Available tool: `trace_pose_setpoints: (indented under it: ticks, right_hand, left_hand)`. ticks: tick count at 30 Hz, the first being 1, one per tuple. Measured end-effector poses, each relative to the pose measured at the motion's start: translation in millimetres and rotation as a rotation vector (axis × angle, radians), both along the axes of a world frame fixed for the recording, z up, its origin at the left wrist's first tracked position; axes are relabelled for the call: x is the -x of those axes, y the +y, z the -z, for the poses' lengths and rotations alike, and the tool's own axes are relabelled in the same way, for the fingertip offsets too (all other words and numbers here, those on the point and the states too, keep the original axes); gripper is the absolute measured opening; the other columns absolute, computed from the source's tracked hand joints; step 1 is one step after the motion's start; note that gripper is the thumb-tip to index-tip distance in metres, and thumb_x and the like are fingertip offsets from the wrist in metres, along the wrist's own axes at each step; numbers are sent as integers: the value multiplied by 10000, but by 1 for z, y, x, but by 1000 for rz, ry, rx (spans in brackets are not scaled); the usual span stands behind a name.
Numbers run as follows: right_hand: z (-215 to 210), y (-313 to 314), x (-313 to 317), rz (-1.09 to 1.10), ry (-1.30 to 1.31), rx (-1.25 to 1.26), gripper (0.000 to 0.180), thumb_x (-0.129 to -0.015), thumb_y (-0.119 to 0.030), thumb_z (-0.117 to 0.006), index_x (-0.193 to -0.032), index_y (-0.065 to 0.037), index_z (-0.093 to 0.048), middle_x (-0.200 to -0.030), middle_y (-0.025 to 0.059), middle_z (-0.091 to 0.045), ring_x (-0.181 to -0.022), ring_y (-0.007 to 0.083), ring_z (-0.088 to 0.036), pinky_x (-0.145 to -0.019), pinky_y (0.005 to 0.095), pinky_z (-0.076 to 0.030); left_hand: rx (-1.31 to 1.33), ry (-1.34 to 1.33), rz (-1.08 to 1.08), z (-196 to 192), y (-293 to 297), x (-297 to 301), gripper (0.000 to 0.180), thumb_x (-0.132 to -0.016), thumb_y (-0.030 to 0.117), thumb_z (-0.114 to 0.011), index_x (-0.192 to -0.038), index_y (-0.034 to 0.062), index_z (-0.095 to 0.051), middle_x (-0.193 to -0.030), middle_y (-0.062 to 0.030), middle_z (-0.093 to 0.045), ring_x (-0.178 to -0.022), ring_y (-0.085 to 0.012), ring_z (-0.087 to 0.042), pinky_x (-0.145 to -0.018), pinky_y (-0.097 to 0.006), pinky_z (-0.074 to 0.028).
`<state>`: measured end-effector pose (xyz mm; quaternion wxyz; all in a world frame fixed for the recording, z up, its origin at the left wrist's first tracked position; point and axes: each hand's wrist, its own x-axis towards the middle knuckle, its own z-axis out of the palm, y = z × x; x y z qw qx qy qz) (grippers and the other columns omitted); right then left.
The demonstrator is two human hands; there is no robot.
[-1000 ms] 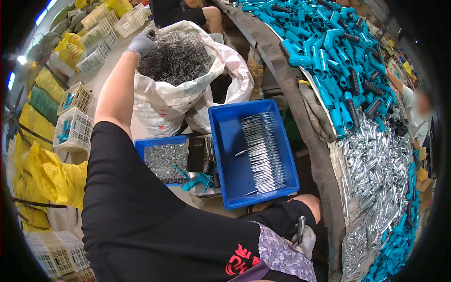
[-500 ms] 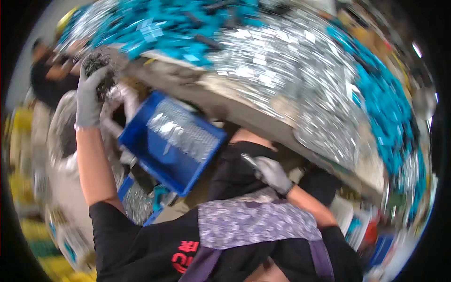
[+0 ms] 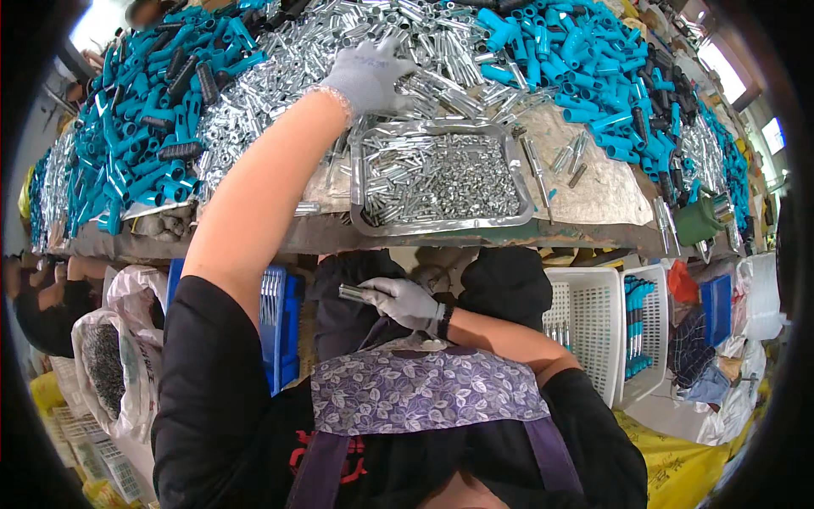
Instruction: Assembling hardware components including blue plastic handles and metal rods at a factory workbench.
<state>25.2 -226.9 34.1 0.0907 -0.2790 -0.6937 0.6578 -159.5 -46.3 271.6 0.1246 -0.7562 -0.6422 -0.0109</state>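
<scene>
My left hand (image 3: 370,78), in a pale grey glove, reaches across the bench onto a heap of silver metal tubes (image 3: 280,106). Its fingers are spread, and nothing shows in its grip. Just nearer to me stands a metal tray (image 3: 441,227) holding short metal pins and many tiny silver parts. In my lap, my right hand (image 3: 407,303), gloved too, is closed around short metal tubes (image 3: 354,293) whose ends stick out to the left; how many it holds cannot be told.
Teal plastic handles (image 3: 585,64) and black grips lie heaped on both sides. A thin metal rod (image 3: 536,174) lies right of the tray. A blue bin (image 3: 290,331) and white sack (image 3: 119,373) stand at left. White baskets (image 3: 585,297) stand at right; a green cup (image 3: 697,222) is on the bench.
My left hand has gone from the far left, where it held a dark clump of small bits near the sack, to the tube heap. The view has turned toward the bench.
</scene>
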Motion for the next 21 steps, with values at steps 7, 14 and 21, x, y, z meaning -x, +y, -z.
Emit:
trace_pose_setpoints:
  ticks: [7, 14, 21]
  right_hand:
    - [10, 29, -35, 15, -3, 133, 349, -1012, -310, -548, -1275, -96, -630, -861, 63, -670, -753, 126, -614, -707, 294, -502]
    - [-42, 4, -2, -104, 50, 93, 335, -1051, -226, -518, -1296, -17, -610, -1215, 83, -682, -1094, 140, -620, -964, 266, -474]
    - [-21, -15, 7, -17, -111, 131, 319, -1012, -268, -576, -1215, -39, -668, -781, -28, -609, -588, 25, -481, -507, 193, -366]
  left_hand:
    - [-101, -484, 201, -5, 5, 11, 718, -871, 461, -727, -1460, 124, -491, -1570, -241, -311, -1439, -426, -320, -1187, -463, -292]
    - [-832, -836, -385, 7, -249, 189, 411, -890, 177, -708, -1253, 0, -633, -1255, -176, -631, -1175, -252, -599, -1013, -346, -466]
    - [-1091, -144, -1295, 112, -565, 365, 315, -851, 142, -643, -1131, 2, -678, -1128, -224, -670, -1093, -357, -621, -986, -409, -474]
